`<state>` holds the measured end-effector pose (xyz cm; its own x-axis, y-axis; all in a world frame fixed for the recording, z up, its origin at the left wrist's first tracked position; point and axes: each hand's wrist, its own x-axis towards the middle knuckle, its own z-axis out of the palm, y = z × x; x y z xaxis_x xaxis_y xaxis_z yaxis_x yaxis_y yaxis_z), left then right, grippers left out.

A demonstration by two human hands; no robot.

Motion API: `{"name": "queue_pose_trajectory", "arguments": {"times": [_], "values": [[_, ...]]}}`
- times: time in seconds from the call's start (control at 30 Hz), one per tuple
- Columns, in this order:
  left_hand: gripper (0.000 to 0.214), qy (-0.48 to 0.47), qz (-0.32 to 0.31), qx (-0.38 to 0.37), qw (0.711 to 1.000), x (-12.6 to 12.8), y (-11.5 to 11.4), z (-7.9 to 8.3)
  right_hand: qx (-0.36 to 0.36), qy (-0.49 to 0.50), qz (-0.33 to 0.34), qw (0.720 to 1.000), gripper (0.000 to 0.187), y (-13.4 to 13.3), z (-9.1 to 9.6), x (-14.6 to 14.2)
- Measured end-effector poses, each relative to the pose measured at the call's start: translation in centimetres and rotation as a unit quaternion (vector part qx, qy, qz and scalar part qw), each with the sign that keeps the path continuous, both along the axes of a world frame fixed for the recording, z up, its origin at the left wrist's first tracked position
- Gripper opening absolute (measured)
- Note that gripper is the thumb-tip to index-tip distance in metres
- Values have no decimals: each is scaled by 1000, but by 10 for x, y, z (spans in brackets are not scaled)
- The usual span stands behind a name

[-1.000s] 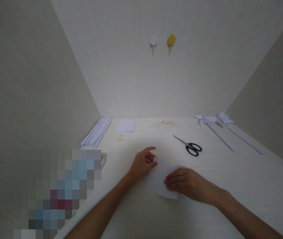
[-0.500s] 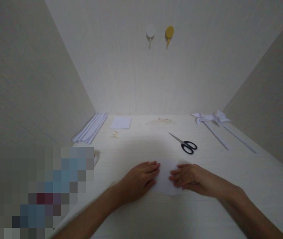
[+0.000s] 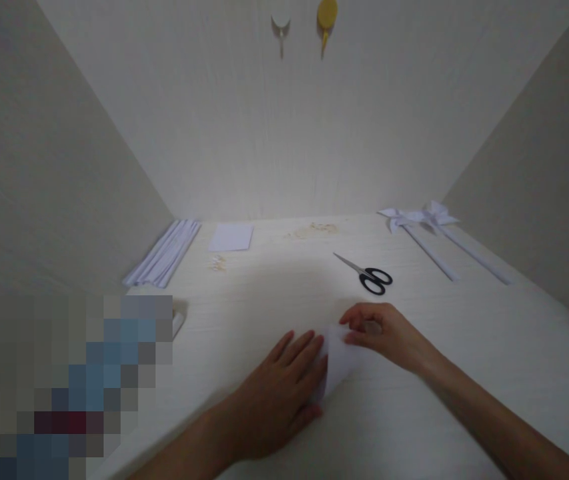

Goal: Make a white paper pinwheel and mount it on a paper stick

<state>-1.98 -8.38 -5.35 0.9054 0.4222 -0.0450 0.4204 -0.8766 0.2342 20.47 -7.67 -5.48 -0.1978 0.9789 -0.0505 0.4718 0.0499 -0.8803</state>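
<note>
A sheet of white paper (image 3: 340, 365) lies on the white tabletop in front of me, partly hidden by my hands. My left hand (image 3: 282, 393) rests flat over its left side with the fingers spread. At the upper right edge, my right hand (image 3: 384, 333) pinches the paper between thumb and fingers, and that side looks raised off the table. Just beyond my right hand is a pair of black-handled scissors (image 3: 372, 279), blades pointing away to the left.
White paper tubes (image 3: 164, 253) are bundled at the back left, beside square white paper (image 3: 231, 237) and small pale pins (image 3: 218, 264). Thin tan bits (image 3: 322, 228) lie farther back. Two paper pinwheels on sticks (image 3: 434, 257) lie at right. Walls enclose the table.
My right hand has gone from lying flat on the paper to pinching its upper right edge and lifting it. My left hand has spread its fingers. The view has tilted down.
</note>
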Motion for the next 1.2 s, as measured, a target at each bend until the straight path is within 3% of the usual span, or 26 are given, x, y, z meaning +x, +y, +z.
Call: {"name": "queue_pose_trajectory", "arguments": {"times": [0.17, 0.43, 0.7, 1.2], "values": [[62, 8, -18, -18, 1000, -4, 1, 0, -37, 34, -38, 998, 13, 0, -8, -3], [57, 12, -42, -40, 998, -3, -1, 9, -48, -40, -26, 998, 17, -4, -7, -6], [48, -4, -13, -35, 999, -6, -3, 3, -35, -77, 0, 996, 20, -2, -4, -6], [48, -22, -10, -33, 999, -4, -3, 0, -39, -102, -14, 994, 23, -1, -2, -9]]}}
